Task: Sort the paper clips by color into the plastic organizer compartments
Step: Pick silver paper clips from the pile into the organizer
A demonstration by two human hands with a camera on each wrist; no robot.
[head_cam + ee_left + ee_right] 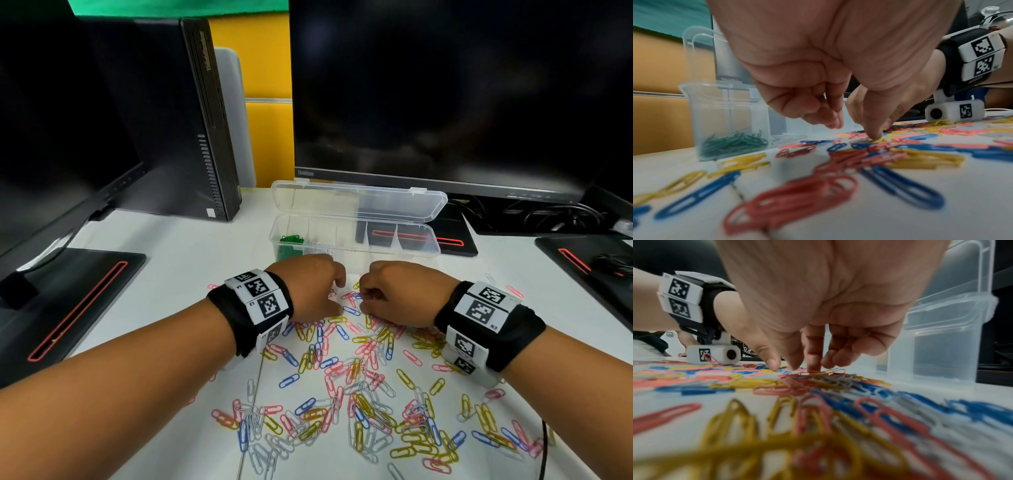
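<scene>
Down from my head camera, both of my hands sit knuckles-up at the far edge of the scattered paper clips [359,387], my left hand [310,291] and right hand [399,294] almost meeting just in front of the clear organizer [352,236]. Its lid stands open, and green clips [291,240] already lie in the end compartment beyond my left knuckles. From here the fingers curl under, so I cannot tell whether either hand has caught anything. From my left wrist, that hand [818,65] shows its thumb tip pressed down onto the clips while the fingers [830,120] hang curled just above the desk [674,162] with nothing visible between them, so I judge it has not closed on a clip yet. From my right wrist, that hand [828,305] has its fingertips [813,363] touching down among red and grey clips directly below, loosely spread, again holding nothing I can see. These clips look feather-light, thin, stiff wire in a smooth coating, lying flat and overlapping, so I expect them to slide away or drag neighbours along. My best hold would be a thumb-and-forefinger pinch on a rounded end, tipping one edge up first, and shaking off any that hook on.
</scene>
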